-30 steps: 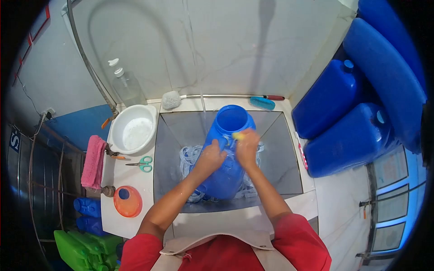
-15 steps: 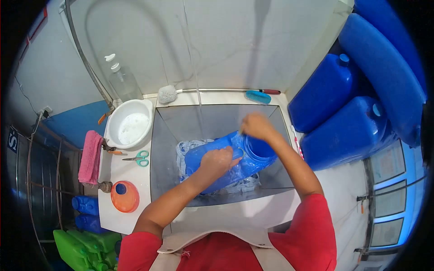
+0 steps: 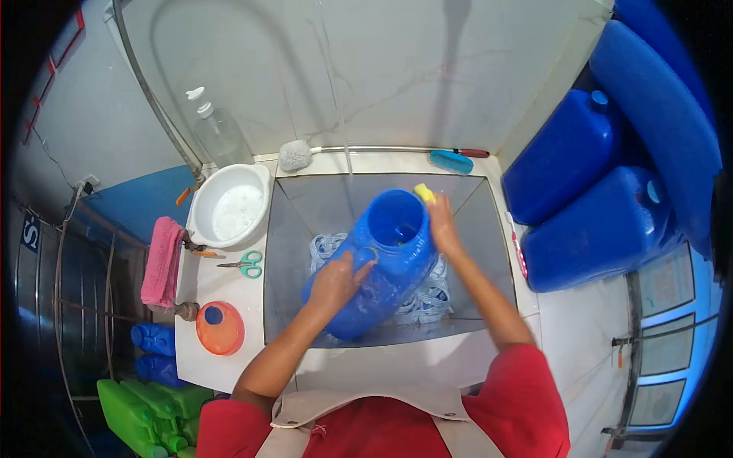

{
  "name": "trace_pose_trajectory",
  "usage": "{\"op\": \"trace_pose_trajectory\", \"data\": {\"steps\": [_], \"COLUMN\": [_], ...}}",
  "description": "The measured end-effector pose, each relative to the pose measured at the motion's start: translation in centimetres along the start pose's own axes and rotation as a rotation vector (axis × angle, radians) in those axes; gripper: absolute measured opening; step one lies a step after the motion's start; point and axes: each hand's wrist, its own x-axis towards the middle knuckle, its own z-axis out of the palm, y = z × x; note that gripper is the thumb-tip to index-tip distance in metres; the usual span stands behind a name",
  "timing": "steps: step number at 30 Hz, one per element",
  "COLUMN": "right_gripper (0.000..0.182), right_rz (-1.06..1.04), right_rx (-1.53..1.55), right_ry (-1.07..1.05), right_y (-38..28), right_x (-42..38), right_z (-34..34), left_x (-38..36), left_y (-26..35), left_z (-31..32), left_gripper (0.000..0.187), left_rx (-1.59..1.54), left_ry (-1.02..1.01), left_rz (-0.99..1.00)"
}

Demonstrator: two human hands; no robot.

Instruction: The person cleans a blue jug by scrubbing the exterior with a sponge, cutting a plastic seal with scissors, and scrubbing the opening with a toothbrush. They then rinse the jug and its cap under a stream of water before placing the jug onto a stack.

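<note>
A wet blue jug [image 3: 374,286] with a wide round mouth leans in the grey sink [image 3: 473,252], its opening tilted up. My left hand [image 3: 336,282] is wrapped round the handle on the jug's left side. At the right of the mouth, my right hand [image 3: 441,217] grips a yellow sponge [image 3: 424,193]. Coils of pale blue-white strap [image 3: 431,298] lie on the sink bottom, partly hidden under the jug.
Left of the sink are a white basin [image 3: 229,206] with suds, green-handled scissors [image 3: 250,264], an orange container [image 3: 220,328] and a pink towel [image 3: 162,262]. Behind lie a long-handled brush [image 3: 295,155] and a blue brush [image 3: 451,161]. Large blue jugs [image 3: 595,229] stand right.
The jug has turned more upright, its mouth now facing up towards me. My right hand has moved down beside the rim, and the yellow sponge now shows in it. The view has shifted slightly.
</note>
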Motion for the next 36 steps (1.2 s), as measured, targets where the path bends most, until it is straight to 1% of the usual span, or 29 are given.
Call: {"op": "trace_pose_trajectory", "data": {"steps": [1, 2, 3, 4, 5, 6, 7, 8, 9, 10, 11, 12, 13, 15, 16, 17, 18, 19, 21, 22, 23, 24, 25, 27, 29, 31, 33, 35, 36], "right_gripper": [0.030, 0.029, 0.030, 0.025, 0.024, 0.023, 0.023, 0.022, 0.020, 0.020, 0.020, 0.021, 0.021, 0.018, 0.018, 0.016, 0.015, 0.015, 0.023, 0.021, 0.018, 0.012, 0.006, 0.010, 0.015, 0.021, 0.017, 0.020, 0.022], "right_rz": [0.012, -0.079, -0.449, -0.210, -0.343, -0.478, -0.487, -0.572, -0.650, -0.646, -0.662, -0.676, -0.680, -0.731, -0.735, -0.724, -0.703, -0.695, -0.915, -0.669, -0.423, -0.339, -0.250, -0.321, -0.300, -0.713, -0.700, -0.298, -0.217], "right_rx": [-0.116, -0.210, -0.641, -0.213, -0.090, 0.030, 0.041, 0.017, -0.006, 0.002, 0.034, 0.070, 0.074, -0.022, -0.020, -0.002, 0.018, 0.020, -0.115, -0.149, -0.180, -0.105, -0.029, -0.171, 0.153, 0.321, 0.160, 0.354, 0.324], "right_ry": [0.160, 0.281, 0.346, 0.189, -0.001, -0.190, -0.196, -0.413, -0.633, -0.640, -0.727, -0.811, -0.814, -0.556, -0.556, -0.515, -0.475, -0.474, -0.504, -0.561, -0.609, -0.319, -0.030, 0.032, -0.463, -0.491, -0.214, -0.202, -0.064], "right_y": [-2.2, -4.5, -4.6, -7.7, -7.8, -7.7, -7.8, -8.4, -8.9, -8.9, -9.2, -9.6, -9.4, -10.2, -9.7, -8.7, -8.2, -7.6, -7.6, -7.1, -6.5, -4.2, -1.0, 4.2, 0.9, -4.8, -5.7, -3.3, 0.0], "right_x": [-1.9, -3.8, -6.5, -7.9, -9.0, -9.5, -9.3, -9.0, -9.1, -9.2, -8.6, -8.2, -8.5, -9.7, -11.3, -13.5, -14.7, -14.6, -12.4, -8.8, -5.8, -5.7, -5.6, -10.7, -15.6, -15.0, -10.7, -3.0, -2.2], "right_z": [2.1, 4.1, 6.5, 7.8, 9.4, 10.8, 12.7, 14.5, 15.4, 15.7, 15.7, 15.7, 14.6, 10.2, 10.3, 10.6, 10.9, 12.1, 14.6, 15.2, 15.7, 16.2, 16.6, 15.7, 11.9, 11.3, 15.6, 17.8, 19.1], "left_x": [-0.5, -0.8, -0.9, -1.0, -1.2, -1.4, -1.5, -1.7, -2.1, -2.2, -2.0, -2.1, -2.2, -2.7, -2.8, -2.7, -2.9, -3.2, -3.6, -3.6, -3.4, -3.2, -3.2, -3.3, -2.6, -3.3, -3.1, -3.2, -3.2], "left_y": [-0.8, -1.6, -2.5, -3.6, -4.7, -5.9, -7.1, -8.0, -8.7, -9.4, -10.0, -10.7, -11.2, -12.3, -12.5, -12.6, -12.7, -13.0, -14.2, -13.4, -12.0, -11.2, -11.4, -12.2, -11.9, -11.8, -12.5, -13.2, -13.3], "left_z": [0.4, 0.8, 1.0, 1.2, 1.4, 1.6, 1.8, 2.0, 2.1, 2.2, 2.2, 2.3, 2.5, 2.9, 3.0, 3.1, 3.5, 3.9, 5.0, 4.4, 2.8, 2.0, 2.3, 2.9, 2.6, 3.2, 3.4, 4.0, 4.2], "left_gripper": [0.050, 0.050, 0.050, 0.052, 0.055, 0.055, 0.057, 0.060, 0.060, 0.061, 0.063, 0.065, 0.065, 0.066, 0.066, 0.066, 0.066, 0.066, 0.064, 0.064, 0.064, 0.064, 0.064, 0.064, 0.065, 0.065, 0.066, 0.067, 0.067], "left_rx": [-0.078, -0.155, -0.144, -0.165, -0.189, -0.182, -0.222, -0.265, -0.263, -0.248, -0.236, -0.240, -0.238, -0.296, -0.295, -0.367, -0.436, -0.432, -0.262, -0.259, -0.356, -0.456, -0.453, -0.465, -0.474, -0.474, -0.501, -0.526, -0.517], "left_ry": [0.061, 0.124, 0.126, 0.146, 0.172, 0.181, 0.185, 0.184, 0.180, 0.200, 0.229, 0.204, 0.207, 0.222, 0.226, 0.197, 0.159, 0.151, 0.225, 0.218, 0.175, 0.133, 0.130, 0.165, 0.182, 0.166, 0.165, 0.167, 0.163], "left_rz": [-0.087, -0.174, -0.189, -0.303, -0.419, -0.435, -0.501, -0.567, -0.580, -0.580, -0.575, -0.607, -0.613, -0.698, -0.700, -0.760, -0.821, -0.822, -0.742, -0.741, -0.789, -0.837, -0.835, -0.797, -0.804, -0.824, -0.811, -0.819, -0.844]}}
